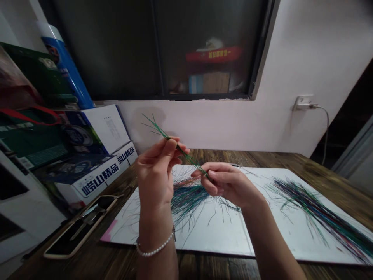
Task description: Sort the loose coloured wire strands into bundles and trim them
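Head view: I see the left hand point(155, 171) raised above the tabletop point(262, 157), its grip pinched tight on a thin green strand point(189, 157). The right hand point(225, 182), just beside it, has its grip closed on the strand's lower end. Beneath them a loose pile of strands point(186, 194) lies on a white sheet point(262, 233), with a second pile point(320, 210) well to the right.

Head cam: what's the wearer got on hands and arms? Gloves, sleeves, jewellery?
Left hand and right hand are bare: no gloves, no rings that show. No sleeves in view on either forearm. The only item worn is a bracelet of small white pearl-like beads on the left wrist; the right wrist carries nothing.
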Demonstrator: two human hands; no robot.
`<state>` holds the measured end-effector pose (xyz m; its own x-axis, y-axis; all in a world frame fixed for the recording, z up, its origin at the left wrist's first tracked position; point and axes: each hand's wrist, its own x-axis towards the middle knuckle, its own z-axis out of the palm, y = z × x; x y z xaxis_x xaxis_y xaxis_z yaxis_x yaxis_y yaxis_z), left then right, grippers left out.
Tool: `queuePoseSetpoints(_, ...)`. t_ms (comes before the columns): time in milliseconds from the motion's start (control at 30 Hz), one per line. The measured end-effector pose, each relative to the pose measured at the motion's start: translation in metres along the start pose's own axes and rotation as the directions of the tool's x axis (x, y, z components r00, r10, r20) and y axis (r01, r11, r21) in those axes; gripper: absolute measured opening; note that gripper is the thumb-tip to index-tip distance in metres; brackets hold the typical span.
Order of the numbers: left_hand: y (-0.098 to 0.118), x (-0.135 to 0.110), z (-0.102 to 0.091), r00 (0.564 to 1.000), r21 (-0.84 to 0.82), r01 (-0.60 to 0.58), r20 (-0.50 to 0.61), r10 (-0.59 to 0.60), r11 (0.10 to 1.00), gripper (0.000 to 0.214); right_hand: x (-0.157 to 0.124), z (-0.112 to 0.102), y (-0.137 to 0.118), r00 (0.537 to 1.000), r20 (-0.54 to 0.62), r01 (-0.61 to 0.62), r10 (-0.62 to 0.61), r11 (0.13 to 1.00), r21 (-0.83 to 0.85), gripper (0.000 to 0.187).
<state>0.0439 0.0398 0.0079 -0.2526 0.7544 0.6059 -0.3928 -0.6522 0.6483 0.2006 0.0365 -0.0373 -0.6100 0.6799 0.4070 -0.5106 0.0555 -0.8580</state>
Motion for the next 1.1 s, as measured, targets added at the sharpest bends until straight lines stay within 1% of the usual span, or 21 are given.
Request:
queuePoseSetpoints(100, 0.001, 0.000, 0.000, 1.000, 0.001, 0.006, -0.016, -0.006, 1.000, 0.003, 0.001, -0.001, 0.001, 1.000, 0.004, -0.004, 0.004, 1.000, 0.028, 0.021)
queuePoseSetpoints(300, 0.001, 0.000, 0.000, 1.000, -0.010, -0.015, 0.008, 0.015, 1.000, 0.004, 0.003, 0.001, 0.003, 0.997, -0.055, -0.047, 0.048, 0.999, 0.005, 0.014)
queuePoseSetpoints(367, 0.000, -0.001, 0.001, 0.999, 0.033, -0.045, 0.011, 0.045, 0.998, 0.006, 0.005, 0.003, 0.005, 0.993, -0.105, -0.064, 0.061, 0.998, -0.027, 0.011)
queuePoseSetpoints(467, -0.001, -0.004, 0.001, 0.992, 0.163, -0.124, 0.008, 0.124, 0.979, 0.005, 0.008, 0.005, 0.009, 0.981, -0.188, -0.067, 0.052, 0.995, -0.076, 0.008)
queuePoseSetpoints(533, -0.002, -0.005, 0.001, 0.986, 0.234, -0.160, -0.010, 0.167, 0.959, 0.004, 0.009, 0.005, 0.012, 0.976, -0.213, -0.065, 0.043, 0.993, -0.101, 0.010)
queuePoseSetpoints(600, -0.003, -0.004, 0.000, 0.982, 0.265, -0.168, -0.040, 0.185, 0.949, 0.004, 0.009, 0.004, 0.013, 0.978, -0.205, -0.066, 0.041, 0.991, -0.115, 0.011)
queuePoseSetpoints(700, -0.004, 0.000, -0.004, 0.977, 0.268, -0.159, -0.093, 0.190, 0.950, 0.004, 0.007, 0.000, 0.010, 0.985, -0.161, -0.083, 0.061, 0.988, -0.129, 0.013)
queuePoseSetpoints(767, -0.005, 0.004, -0.007, 0.976, 0.253, -0.144, -0.124, 0.180, 0.957, 0.004, 0.004, -0.002, 0.006, 0.986, -0.143, -0.109, 0.087, 0.982, -0.157, 0.017)
queuePoseSetpoints(900, -0.006, 0.010, -0.011, 0.977, 0.201, -0.105, -0.161, 0.138, 0.974, 0.002, 0.001, -0.003, 0.000, 0.981, -0.146, -0.152, 0.125, 0.968, -0.198, 0.026)
queuePoseSetpoints(967, -0.006, 0.011, -0.011, 0.977, 0.187, -0.090, -0.175, 0.123, 0.978, 0.002, 0.001, -0.003, -0.001, 0.983, -0.142, -0.139, 0.114, 0.974, -0.178, 0.028)
queuePoseSetpoints(1100, -0.007, 0.011, -0.010, 0.968, 0.179, -0.079, -0.223, 0.119, 0.981, 0.002, 0.002, -0.004, 0.000, 0.988, -0.141, -0.074, 0.057, 0.990, -0.117, 0.027)
